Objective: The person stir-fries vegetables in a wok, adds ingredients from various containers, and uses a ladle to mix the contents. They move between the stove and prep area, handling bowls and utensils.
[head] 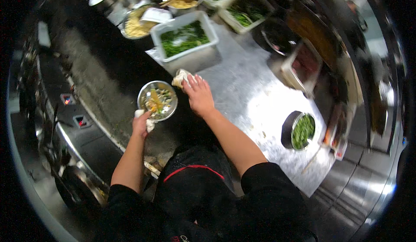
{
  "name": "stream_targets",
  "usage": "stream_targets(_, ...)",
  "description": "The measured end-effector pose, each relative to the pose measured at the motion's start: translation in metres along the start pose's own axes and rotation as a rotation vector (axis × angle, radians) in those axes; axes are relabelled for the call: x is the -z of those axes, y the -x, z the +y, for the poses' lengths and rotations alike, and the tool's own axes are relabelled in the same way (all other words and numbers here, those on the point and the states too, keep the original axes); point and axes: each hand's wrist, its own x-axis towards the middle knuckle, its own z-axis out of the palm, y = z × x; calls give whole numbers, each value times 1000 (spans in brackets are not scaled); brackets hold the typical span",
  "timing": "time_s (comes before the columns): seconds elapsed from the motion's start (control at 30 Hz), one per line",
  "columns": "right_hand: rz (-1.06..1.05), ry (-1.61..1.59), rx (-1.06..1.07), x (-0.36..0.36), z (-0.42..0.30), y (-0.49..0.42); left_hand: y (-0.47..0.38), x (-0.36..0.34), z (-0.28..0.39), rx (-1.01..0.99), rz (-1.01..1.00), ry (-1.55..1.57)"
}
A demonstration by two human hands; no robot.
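Observation:
My left hand (142,124) grips the near rim of a round metal bowl (173,106), with a white cloth (150,125) between hand and rim. Inside the bowl lies a mix of pale, green and orange chopped food (158,101). The bowl is held off the left edge of the metal worktop (227,76). My right hand (199,95) lies on a crumpled white cloth (182,77) at that edge, just right of the bowl. Its fingers point away from me over the cloth; their undersides are hidden.
Beyond my right hand stands a white plastic tub (195,51) of chopped greens. A bowl of cut greens (303,131) sits at the right, near a container of raw meat (292,76). Several bowls and another greens tub (240,29) line the far side. A dark stove counter (94,144) runs along the left.

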Motion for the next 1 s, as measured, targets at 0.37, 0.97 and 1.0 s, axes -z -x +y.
stream_targets(0.37, 164, 335, -749, 107, 66, 397, 74, 36, -25, 105, -296, -21)
stream_targets(0.97, 846, 317, -1386, 223, 165, 521, 151, -184, -13, 15, -460, -119)
stream_targets(1.0, 920, 201, -1354, 221, 174, 523, 145, -199, -19, 27, -443, -113)
